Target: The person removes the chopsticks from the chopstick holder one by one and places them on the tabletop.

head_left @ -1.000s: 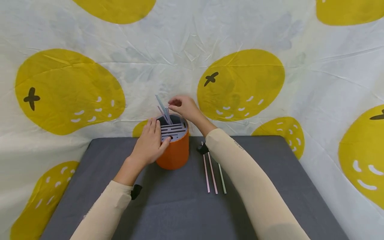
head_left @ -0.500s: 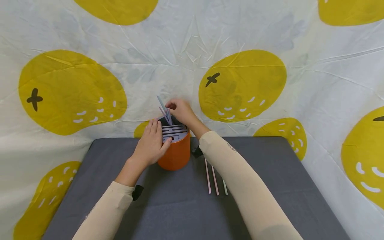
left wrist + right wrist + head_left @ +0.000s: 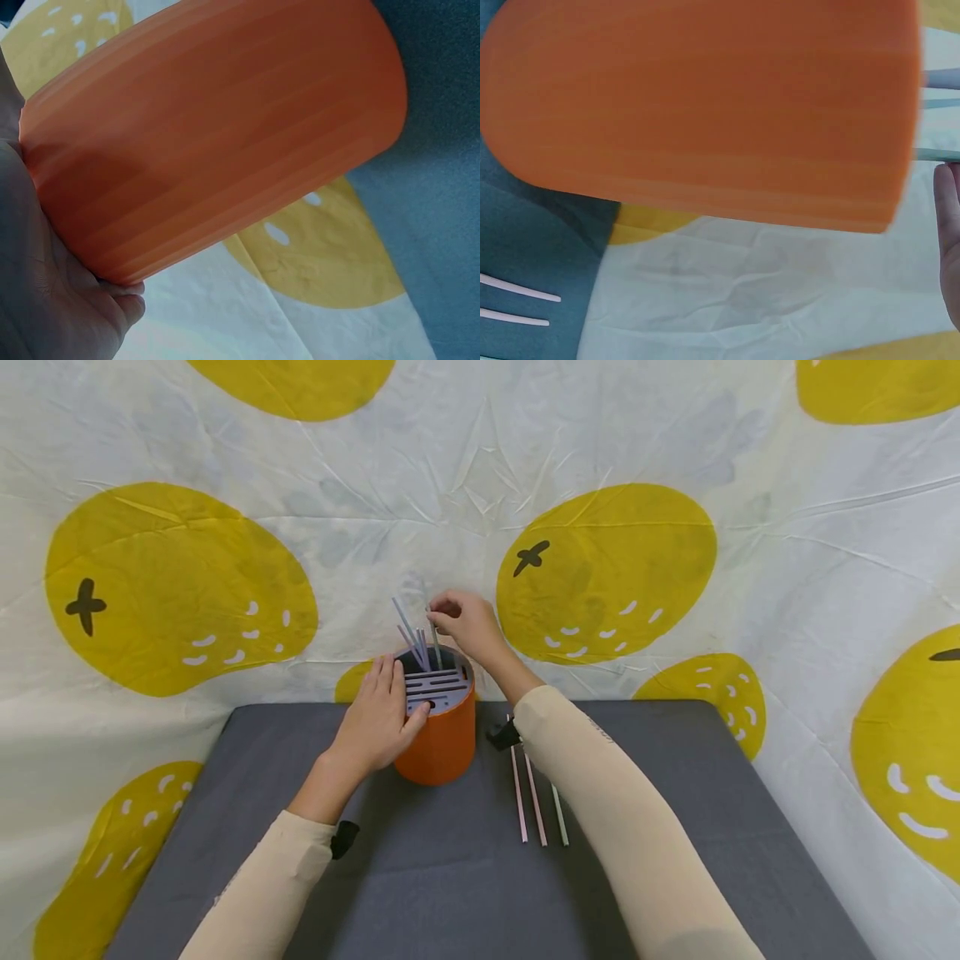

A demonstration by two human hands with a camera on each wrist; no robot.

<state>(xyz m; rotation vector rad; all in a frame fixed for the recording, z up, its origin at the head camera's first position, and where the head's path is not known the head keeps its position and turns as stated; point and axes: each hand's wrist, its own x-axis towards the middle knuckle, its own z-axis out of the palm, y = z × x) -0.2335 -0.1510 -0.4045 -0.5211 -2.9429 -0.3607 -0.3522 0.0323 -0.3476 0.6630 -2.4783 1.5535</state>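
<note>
Head view from above, facing forward and down over the gray table (image 3: 465,877), wrist views turned sideways, close to the orange container (image 3: 435,747), which all three share.

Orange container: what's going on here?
A person is handling thin sticks at the orange container. Their left hand rests on its left rim, while the right hand pinches a thin greenish stick over the back opening, its lower end apparently inside. Other sticks already lean in that opening. Three more sticks lie on the dark table, right of the container.
</note>
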